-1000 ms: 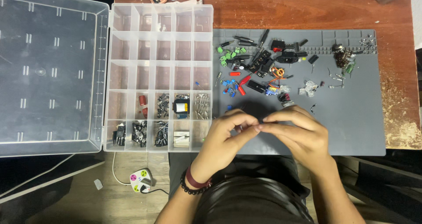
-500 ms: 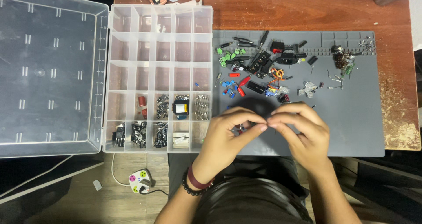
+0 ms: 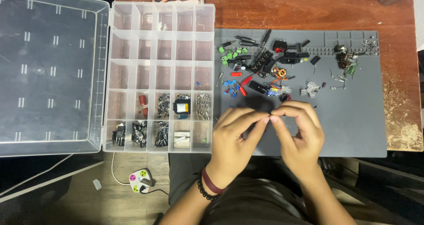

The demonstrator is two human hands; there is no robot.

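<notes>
While both hands meet fingertip to fingertip low over the grey mat (image 3: 353, 128), the left hand (image 3: 234, 134) and right hand (image 3: 300, 132) each hold a narrow pinching grip; what they pinch is too small to tell. Just beyond the fingertips lies a heap of small electronic parts (image 3: 260, 70). Left of the grip stands the clear compartment box (image 3: 161, 44) on the wooden worktop (image 3: 309, 6).

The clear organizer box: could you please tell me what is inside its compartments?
In the organizer, the upper rows look nearly bare. The lower two hold dark components, red parts, a blue-and-yellow module, metal pieces and white parts. Nothing covers it.
</notes>
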